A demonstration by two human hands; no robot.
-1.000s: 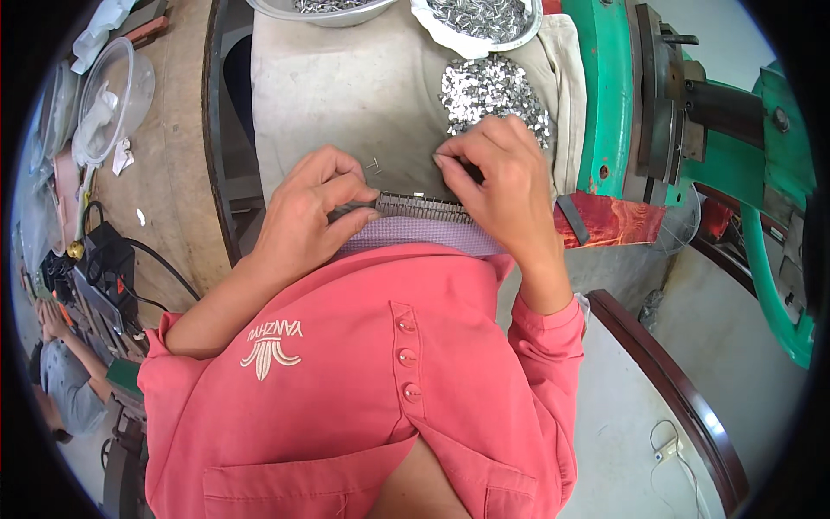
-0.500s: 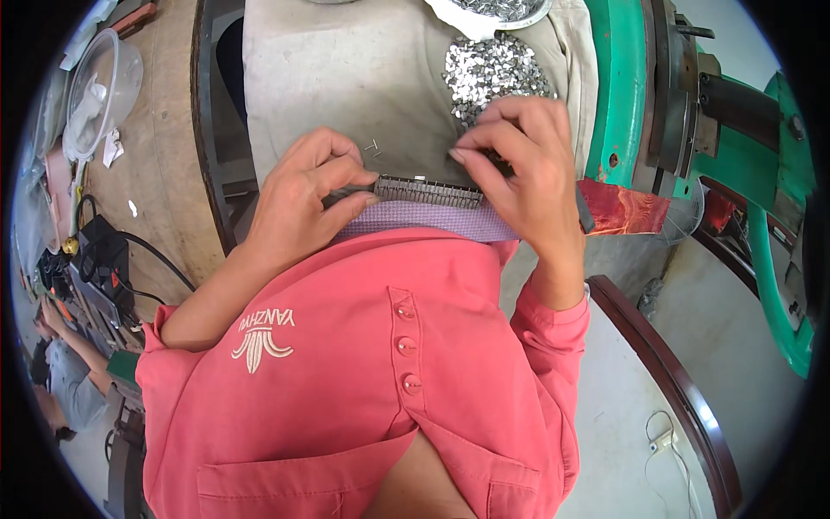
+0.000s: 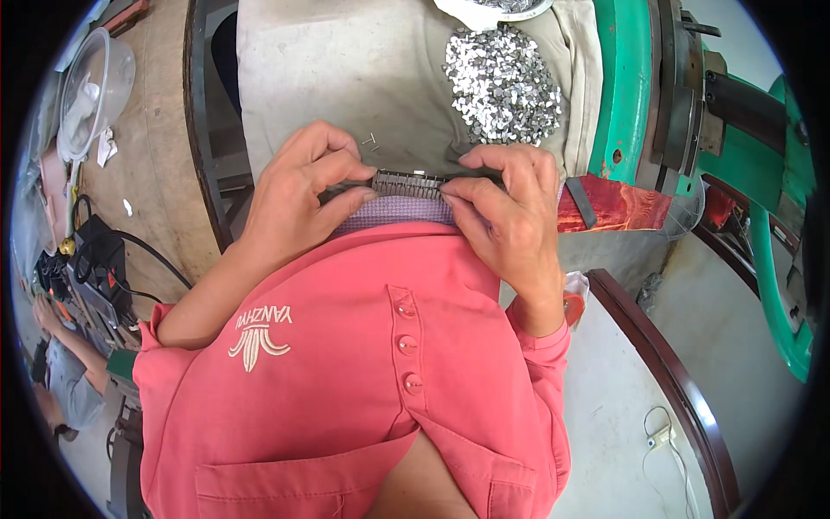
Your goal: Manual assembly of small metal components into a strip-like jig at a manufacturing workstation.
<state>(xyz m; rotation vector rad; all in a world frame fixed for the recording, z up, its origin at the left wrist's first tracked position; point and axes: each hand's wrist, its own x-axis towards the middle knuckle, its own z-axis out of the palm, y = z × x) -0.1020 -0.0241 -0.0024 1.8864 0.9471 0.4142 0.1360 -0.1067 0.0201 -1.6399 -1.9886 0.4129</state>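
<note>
A dark slotted metal bar point(image 3: 408, 184) lies crosswise close to my body, over a purple checked cloth point(image 3: 402, 210). My left hand point(image 3: 313, 179) pinches its left end between thumb and bent fingers. At the bar's right end is my right hand point(image 3: 508, 201), thumb and forefinger closed around it. Those fingers hide that end; whether they also hold a small piece cannot be made out. Two small metal pins point(image 3: 371, 140) lie on the grey cloth point(image 3: 337, 69) just beyond my left fingers. A heap of small shiny metal pieces point(image 3: 503, 85) spreads farther off, beyond my right hand.
A white bowl of metal pieces point(image 3: 497, 13) stands at the far edge. Green machinery point(image 3: 621, 86) rises on the right. To the left, a wooden bench point(image 3: 160, 130) carries a clear plastic tub point(image 3: 111, 82) and black cables. Another person's arm point(image 3: 73, 346) shows at the far left.
My right hand has come down and left, from beside the heap to the bar's right end, covering it. The heap now shows fully. My left hand keeps its hold.
</note>
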